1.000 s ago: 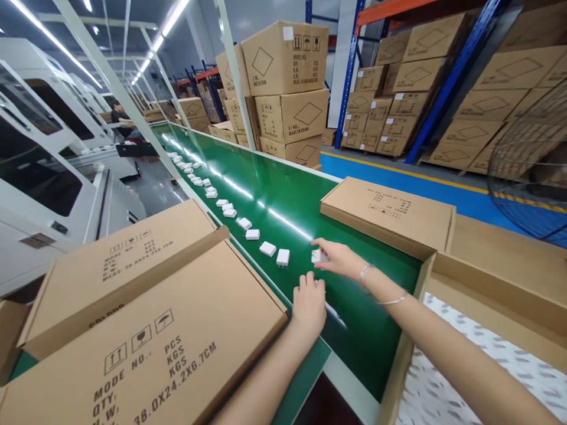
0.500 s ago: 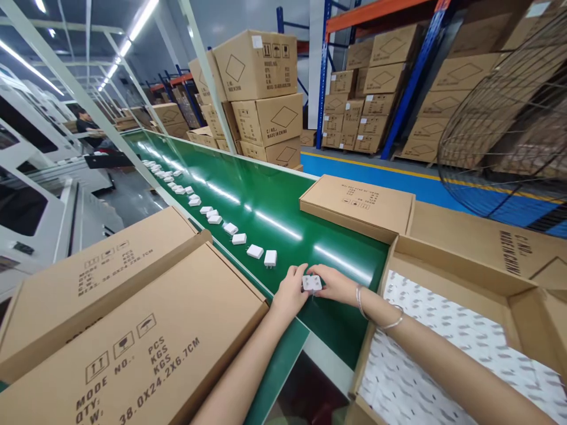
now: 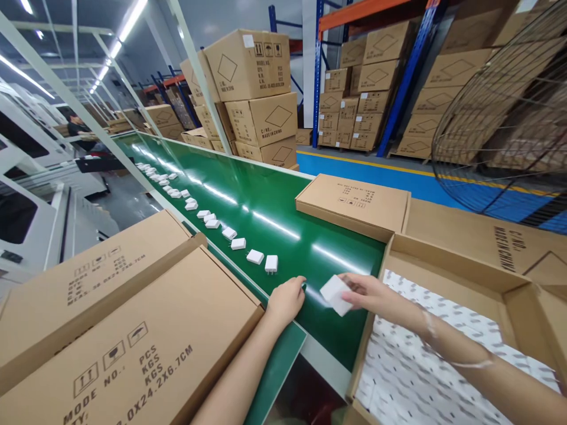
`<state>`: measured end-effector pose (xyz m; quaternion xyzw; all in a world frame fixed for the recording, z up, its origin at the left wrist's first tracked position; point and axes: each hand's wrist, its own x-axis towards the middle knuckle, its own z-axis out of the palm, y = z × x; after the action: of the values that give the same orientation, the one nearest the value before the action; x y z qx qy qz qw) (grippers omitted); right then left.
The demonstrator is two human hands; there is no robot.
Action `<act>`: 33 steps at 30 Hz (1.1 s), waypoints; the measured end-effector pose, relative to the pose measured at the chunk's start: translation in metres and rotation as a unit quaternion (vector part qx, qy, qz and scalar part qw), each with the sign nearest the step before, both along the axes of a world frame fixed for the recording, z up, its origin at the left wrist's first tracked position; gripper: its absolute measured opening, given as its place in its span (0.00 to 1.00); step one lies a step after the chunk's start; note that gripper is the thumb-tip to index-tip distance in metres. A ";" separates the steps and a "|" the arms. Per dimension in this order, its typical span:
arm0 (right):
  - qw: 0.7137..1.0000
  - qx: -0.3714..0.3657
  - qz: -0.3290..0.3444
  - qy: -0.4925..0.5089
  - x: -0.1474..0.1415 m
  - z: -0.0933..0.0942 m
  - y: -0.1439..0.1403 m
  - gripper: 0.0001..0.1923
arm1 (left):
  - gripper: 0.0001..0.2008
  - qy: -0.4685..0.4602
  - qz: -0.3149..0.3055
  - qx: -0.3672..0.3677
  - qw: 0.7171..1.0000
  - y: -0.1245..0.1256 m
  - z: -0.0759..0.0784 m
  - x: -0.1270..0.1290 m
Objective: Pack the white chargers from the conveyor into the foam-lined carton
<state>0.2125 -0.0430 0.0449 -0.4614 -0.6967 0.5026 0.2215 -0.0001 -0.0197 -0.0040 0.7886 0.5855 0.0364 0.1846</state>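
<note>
My right hand [image 3: 364,293] is closed on a pair of white plug adapters [image 3: 336,294], held side by side and blurred by motion. It is above the green conveyor belt [image 3: 283,203], close to the open carton's near wall. My left hand [image 3: 287,300] hovers at the belt's near edge with fingers loosely curled; green shows between thumb and forefinger, and I see nothing held there. Just beyond it lies a single white adapter [image 3: 271,264], its metal pins toward me. Another adapter [image 3: 255,257] sits beside it, and several more trail away along the belt.
An open carton [image 3: 456,265] at right holds rows of white pieces [image 3: 425,348] with grey marks. A closed flat carton [image 3: 354,200] lies across the belt. Large flat cartons [image 3: 146,348] fill the left front. A wire fan guard [image 3: 496,118] stands at far right.
My hands, together around the adapters before, have parted. The right has carried the adapters rightward toward the open carton; the left has let go and stays near the belt edge.
</note>
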 end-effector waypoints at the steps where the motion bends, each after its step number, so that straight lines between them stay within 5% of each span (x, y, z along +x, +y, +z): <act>1: 0.997 -0.055 -0.011 0.055 0.011 0.004 -0.014 0.22 | 0.17 0.007 -0.002 0.002 1.000 -0.001 0.000 0.001; 3: 0.963 -0.179 -0.059 0.194 0.029 0.008 -0.044 0.24 | 0.17 0.020 -0.008 0.002 1.000 -0.002 -0.001 0.002; 5: 0.895 -0.278 -0.125 0.327 0.043 0.004 -0.069 0.23 | 0.16 0.032 -0.013 -0.001 0.999 -0.002 -0.001 0.003; 7: 0.841 -0.321 -0.167 0.403 0.052 -0.005 -0.086 0.21 | 0.16 0.043 -0.015 0.000 0.999 -0.002 -0.001 0.004; 10: 0.810 -0.337 -0.175 0.447 0.059 -0.017 -0.093 0.20 | 0.15 0.052 -0.020 -0.002 0.998 -0.001 0.000 0.004; 26: 0.828 -0.327 -0.130 0.437 0.056 -0.027 -0.093 0.18 | 0.13 0.081 -0.030 -0.017 0.996 0.002 0.000 0.005; 30: 0.892 -0.266 -0.167 0.324 0.067 -0.010 -0.091 0.24 | 0.13 0.076 -0.033 -0.010 0.996 0.003 -0.003 0.004; 33: 0.962 -0.112 -0.240 0.075 0.104 0.010 -0.080 0.25 | 0.14 0.061 -0.029 -0.013 0.998 0.003 -0.001 0.004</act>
<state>0.3165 -0.1226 0.0548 -0.5976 -0.4866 0.5425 0.3343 0.0039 -0.0170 -0.0053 0.8036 0.5727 -0.0248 0.1598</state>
